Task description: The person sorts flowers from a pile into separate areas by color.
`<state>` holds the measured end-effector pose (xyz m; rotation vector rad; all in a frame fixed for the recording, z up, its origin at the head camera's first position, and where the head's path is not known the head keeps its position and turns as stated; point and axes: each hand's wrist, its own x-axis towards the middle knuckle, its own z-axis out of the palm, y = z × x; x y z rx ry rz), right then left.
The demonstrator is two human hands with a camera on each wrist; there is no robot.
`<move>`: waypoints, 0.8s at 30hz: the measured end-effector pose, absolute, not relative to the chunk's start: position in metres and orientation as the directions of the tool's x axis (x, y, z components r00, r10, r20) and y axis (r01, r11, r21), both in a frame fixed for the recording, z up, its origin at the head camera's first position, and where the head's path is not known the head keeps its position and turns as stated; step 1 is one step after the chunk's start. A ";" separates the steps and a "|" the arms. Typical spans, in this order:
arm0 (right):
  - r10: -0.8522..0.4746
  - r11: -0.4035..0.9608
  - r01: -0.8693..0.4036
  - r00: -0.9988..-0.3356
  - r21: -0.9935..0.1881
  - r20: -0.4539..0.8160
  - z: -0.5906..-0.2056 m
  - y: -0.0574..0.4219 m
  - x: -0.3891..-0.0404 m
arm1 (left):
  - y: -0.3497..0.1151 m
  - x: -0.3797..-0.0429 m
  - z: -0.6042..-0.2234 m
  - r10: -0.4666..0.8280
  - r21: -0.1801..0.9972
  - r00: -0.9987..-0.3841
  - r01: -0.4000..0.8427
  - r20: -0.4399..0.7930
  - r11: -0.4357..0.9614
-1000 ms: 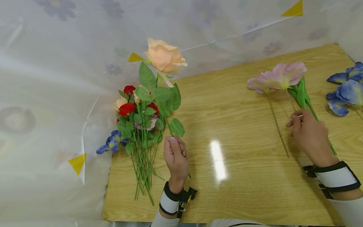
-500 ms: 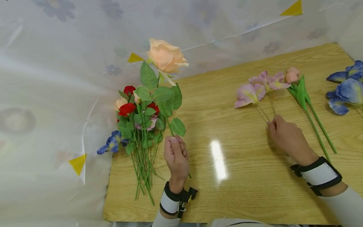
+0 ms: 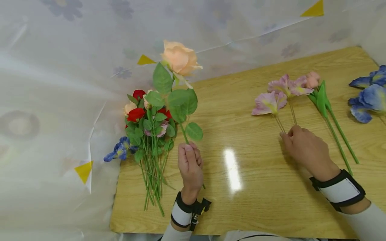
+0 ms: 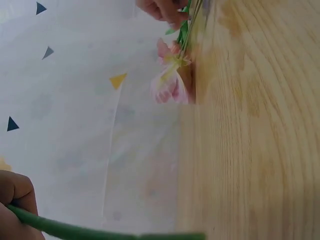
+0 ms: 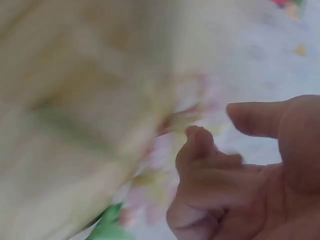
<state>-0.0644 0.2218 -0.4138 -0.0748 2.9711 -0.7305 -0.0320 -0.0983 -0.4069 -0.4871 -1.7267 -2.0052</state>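
In the head view my left hand [image 3: 190,165] grips the green stem of a peach rose [image 3: 182,58], its bloom raised above the table. The left wrist view shows the rose stem [image 4: 75,230] passing through the curled fingers. At the right, my right hand [image 3: 310,152] is at the thin stems of two pink irises [image 3: 266,103]. Its thumb [image 5: 255,119] stands apart from the bent fingers in the right wrist view, where the flowers are blurred. A pink tulip [image 3: 312,79] with green leaves lies beside the irises; its stems run under the right wrist.
A bunch of red and peach roses [image 3: 135,114] with green stems lies at the table's left, a blue iris [image 3: 120,150] beside it. More blue irises [image 3: 372,97] lie at the right edge. A pale patterned sheet [image 3: 241,20] hangs behind the wooden table [image 3: 250,207].
My right hand has moved left from the tulip, and the pink irises have shifted left and down, uncovering the tulip bloom. The left hand keeps holding the rose, nearly in place.
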 end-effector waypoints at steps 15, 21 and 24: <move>-0.598 0.151 -0.139 -0.801 -0.979 0.022 -0.390 0.103 -0.024 | -0.074 -0.022 -0.373 0.248 0.862 -0.826 0.483 0.507 -0.153; -0.613 -0.062 -0.128 -0.778 -0.990 0.139 -0.390 0.086 -0.017 | -0.072 -0.024 -0.383 0.273 0.867 -0.823 0.475 0.498 -0.150; -0.524 0.051 -0.171 -0.844 -0.984 0.119 -0.389 0.087 -0.016 | -0.075 -0.026 -0.392 0.236 0.876 -0.849 0.482 0.473 -0.023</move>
